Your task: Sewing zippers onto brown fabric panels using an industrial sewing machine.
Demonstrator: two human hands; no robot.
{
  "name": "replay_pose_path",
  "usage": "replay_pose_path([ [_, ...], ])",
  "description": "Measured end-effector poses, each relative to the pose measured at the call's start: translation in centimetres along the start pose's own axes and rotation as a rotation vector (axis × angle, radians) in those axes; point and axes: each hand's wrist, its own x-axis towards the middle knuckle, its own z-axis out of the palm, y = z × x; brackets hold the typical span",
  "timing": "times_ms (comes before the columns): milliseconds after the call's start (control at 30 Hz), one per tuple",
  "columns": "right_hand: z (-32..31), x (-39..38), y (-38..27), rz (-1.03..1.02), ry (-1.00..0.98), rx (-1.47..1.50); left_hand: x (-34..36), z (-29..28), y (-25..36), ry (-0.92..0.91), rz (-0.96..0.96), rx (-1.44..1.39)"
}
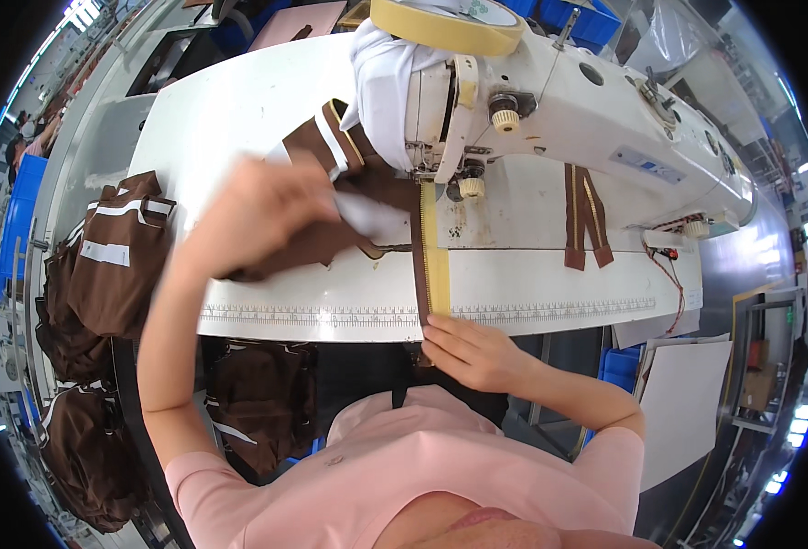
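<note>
Right hand (479,355) pinches a brown zipper (425,256), grip closed; left hand (262,209) blurred, grip: can't tell

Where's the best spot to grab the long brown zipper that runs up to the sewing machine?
Probably pinch the zipper at its near end, by the front edge of the table, coming from the right, where the right hand is. It lies straight and narrow there, while its far end reaches the sewing machine, by the needle area.
</note>
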Motion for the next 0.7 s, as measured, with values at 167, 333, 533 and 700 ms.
replay_pose_path([
  [167, -1.3, -0.3, 0.2, -0.014, 0.018, -0.029, -2.3, 1.6, 4.0, 0.286, 0.522, 0.156],
  [333, -1.4, 0.0, 0.0, -0.112, -0.019, -0.058, -6.7, 12.7, 3.3, 0.089, 0.688, 0.131],
  [533, -1.0, 1.2, 1.2, -0.130, -0.031, -0.075, -5.1, 13.6, 0.9, 0.095, 0.718, 0.053],
  [700, -0.7, 2.7, 2.4, -0.087, -0.053, -0.065, -3.5, 12.9, -0.3, 0.153, 0.725, 0.019],
])
